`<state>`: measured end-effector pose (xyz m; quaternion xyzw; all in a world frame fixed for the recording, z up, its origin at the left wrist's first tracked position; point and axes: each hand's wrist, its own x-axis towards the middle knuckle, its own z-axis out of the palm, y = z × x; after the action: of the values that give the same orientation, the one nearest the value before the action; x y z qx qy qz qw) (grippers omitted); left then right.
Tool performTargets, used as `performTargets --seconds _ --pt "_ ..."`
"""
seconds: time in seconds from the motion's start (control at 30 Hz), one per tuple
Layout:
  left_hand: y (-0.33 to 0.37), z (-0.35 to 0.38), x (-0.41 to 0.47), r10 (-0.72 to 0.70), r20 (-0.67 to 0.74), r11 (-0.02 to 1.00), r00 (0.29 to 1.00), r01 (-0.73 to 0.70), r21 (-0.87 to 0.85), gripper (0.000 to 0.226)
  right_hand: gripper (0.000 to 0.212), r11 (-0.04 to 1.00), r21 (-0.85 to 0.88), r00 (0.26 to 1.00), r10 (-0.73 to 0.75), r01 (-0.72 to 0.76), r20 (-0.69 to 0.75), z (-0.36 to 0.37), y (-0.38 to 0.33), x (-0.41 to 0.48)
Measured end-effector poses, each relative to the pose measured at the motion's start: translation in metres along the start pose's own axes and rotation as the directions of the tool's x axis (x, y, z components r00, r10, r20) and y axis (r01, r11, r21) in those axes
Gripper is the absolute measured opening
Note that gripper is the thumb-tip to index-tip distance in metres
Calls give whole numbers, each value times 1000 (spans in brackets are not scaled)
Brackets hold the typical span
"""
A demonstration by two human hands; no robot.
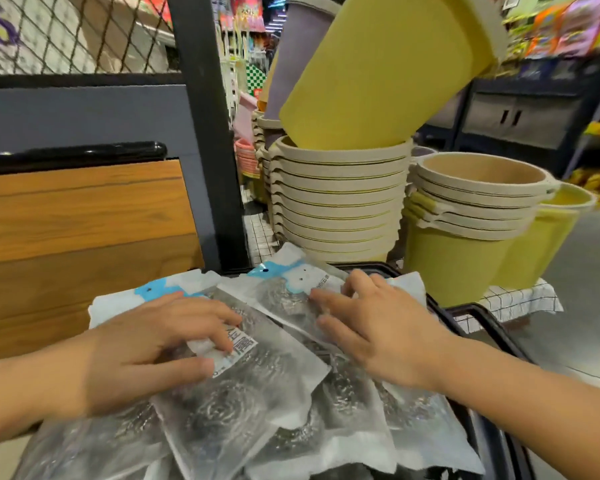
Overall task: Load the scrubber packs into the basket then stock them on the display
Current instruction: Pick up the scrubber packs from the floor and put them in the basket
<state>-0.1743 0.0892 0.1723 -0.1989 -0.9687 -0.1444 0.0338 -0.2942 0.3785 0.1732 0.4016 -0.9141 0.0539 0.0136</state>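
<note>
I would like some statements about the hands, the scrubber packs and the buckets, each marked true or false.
1. Both hands, left hand and right hand, rest on the clear plastic packs of steel wool scrubbers. True.
2. The packs lie in a red wire basket. False: the black plastic basket holds them.
3. The stacked beige-rimmed buckets stand behind the packs. True.
4. The tilted yellow bucket lies on the floor. False: it leans in the stack's top.

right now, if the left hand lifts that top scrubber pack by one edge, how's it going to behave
The scrubber pack is a thin clear bag, so it will probably flop and sag around the steel-wool coils inside. Those coils look airy, so it is likely light for its size. The glossy film may slide off the packs heaped in the basket, so the left hand may need a firm pinch.
</note>
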Motion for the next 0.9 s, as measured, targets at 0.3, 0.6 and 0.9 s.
performTargets --seconds 0.3,0.6,0.9 --pt "119 -26 131 35 -209 991 977 -60 -116 41 61 923 268 881 354 -275 -314 -37 165 -71" --pt "339 174 337 92 126 773 988 9 -634 33 54 388 301 416 909 -871 33 62 395 -339" --pt "470 427 374 46 675 685 737 469 -558 31 93 21 3 21 897 -1000 443 225 483 -584"
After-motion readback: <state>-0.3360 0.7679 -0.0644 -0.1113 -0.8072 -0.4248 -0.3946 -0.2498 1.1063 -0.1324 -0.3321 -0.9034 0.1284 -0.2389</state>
